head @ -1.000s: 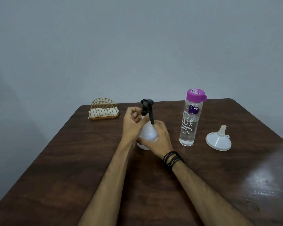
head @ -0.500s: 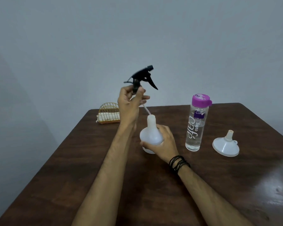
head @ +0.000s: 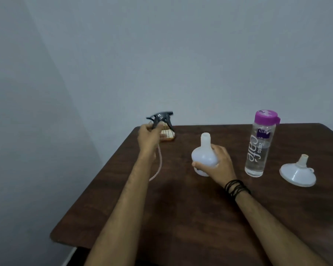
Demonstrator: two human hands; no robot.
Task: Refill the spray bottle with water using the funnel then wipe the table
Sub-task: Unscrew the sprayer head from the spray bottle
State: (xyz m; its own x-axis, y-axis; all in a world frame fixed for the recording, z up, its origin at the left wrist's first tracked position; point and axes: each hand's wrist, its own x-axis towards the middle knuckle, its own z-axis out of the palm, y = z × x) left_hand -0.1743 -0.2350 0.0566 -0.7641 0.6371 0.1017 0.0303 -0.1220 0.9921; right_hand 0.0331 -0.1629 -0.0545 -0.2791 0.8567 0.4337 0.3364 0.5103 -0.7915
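Note:
The white spray bottle body (head: 203, 155) stands on the dark wooden table (head: 181, 217) with its neck open. My right hand (head: 216, 166) grips its round base. My left hand (head: 149, 138) holds the black trigger head (head: 161, 118) out to the left, near the table's left edge, with its pale dip tube (head: 159, 164) hanging down. A clear water bottle with a purple cap (head: 259, 144) stands to the right of the spray bottle. The white funnel (head: 297, 174) lies mouth-down further right.
A small gold wire holder with a pale cloth (head: 168, 134) sits at the back left of the table, partly hidden behind my left hand. A grey wall rises behind the table, and the table's left edge drops off beside my left arm.
The trigger head, lifted clear of the bottle half a second ago, has moved down and to the left with my left hand. The dip tube is fully out. My right hand stays on the bottle.

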